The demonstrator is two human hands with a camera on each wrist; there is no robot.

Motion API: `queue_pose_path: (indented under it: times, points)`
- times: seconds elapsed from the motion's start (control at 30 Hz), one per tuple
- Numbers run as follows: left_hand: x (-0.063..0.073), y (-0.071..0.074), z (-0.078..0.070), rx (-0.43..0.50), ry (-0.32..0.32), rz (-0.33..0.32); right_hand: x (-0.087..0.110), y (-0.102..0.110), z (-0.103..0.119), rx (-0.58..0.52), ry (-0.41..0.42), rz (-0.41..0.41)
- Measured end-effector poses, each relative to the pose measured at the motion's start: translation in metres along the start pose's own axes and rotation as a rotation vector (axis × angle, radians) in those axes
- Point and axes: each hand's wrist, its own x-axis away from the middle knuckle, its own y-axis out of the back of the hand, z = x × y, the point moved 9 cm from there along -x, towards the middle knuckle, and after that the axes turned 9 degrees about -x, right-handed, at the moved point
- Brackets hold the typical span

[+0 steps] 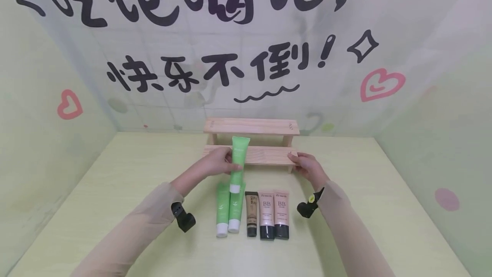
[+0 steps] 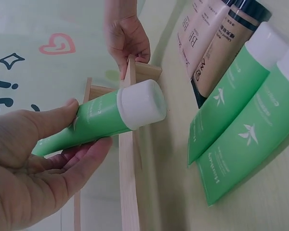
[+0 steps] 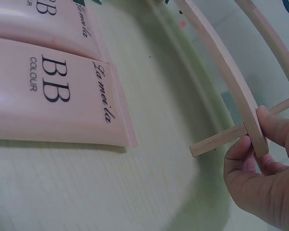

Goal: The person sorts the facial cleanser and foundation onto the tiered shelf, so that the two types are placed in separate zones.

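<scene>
Between thumb and fingers, my left hand holds a green tube with its white cap pointing down, in front of the lower step of a two-step wooden rack. In the left wrist view that tube overlaps the rack's edge. My right hand pinches the right end of the lower step, thumb on top and fingers beneath, as the right wrist view shows at the board's end. Two more green tubes lie on the table in front of the rack, caps toward me.
Right of the green tubes lie a slim tan tube with a dark cap and two pink BB tubes with black caps. Behind the rack's upper step stands a printed back wall. Side walls bound the pale table.
</scene>
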Motion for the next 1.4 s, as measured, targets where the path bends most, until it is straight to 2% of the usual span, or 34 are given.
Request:
queue_pose_path:
  times: [0.23,0.6,0.8,1.03,1.3,1.4]
  points:
    - [-0.006,0.010,-0.015,-0.073,-0.025,-0.048,-0.001,-0.001,-0.001,0.006,0.001,0.012]
    - [-0.017,0.015,-0.038,-0.020,-0.108,-0.067,0.003,-0.003,0.003,-0.027,0.000,0.040]
    - [-0.027,0.014,-0.048,-0.027,-0.085,-0.051,0.006,-0.003,0.003,0.004,0.008,0.036]
    - [-0.038,0.011,-0.060,0.053,-0.048,-0.026,0.006,-0.004,0.002,-0.006,0.006,0.036]
    - [-0.049,0.015,-0.067,0.053,-0.040,-0.054,0.006,-0.007,0.000,-0.074,-0.002,0.052]
    - [-0.052,0.018,-0.069,0.062,-0.043,-0.077,0.006,-0.007,0.001,-0.061,0.000,0.049]
